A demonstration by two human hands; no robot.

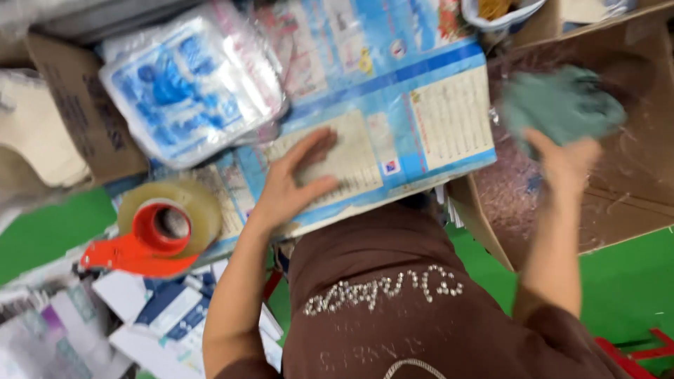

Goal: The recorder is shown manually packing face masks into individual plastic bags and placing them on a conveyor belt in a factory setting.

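One red-handled tape dispenser with a clear tape roll (pixel 158 228) sits far left, untouched. Next over, the left hand (pixel 295 184) lies flat and spread on one blue-and-white printed flat package (pixel 393 133), pinning it, not gripping. It looks light, a bit slick, bendy; I'd grab an edge. Right hand (pixel 565 163) is closed on one soft grey-green crumpled wad (pixel 562 105), squashy and weightless-looking, over the open brown cardboard box (pixel 632 189).
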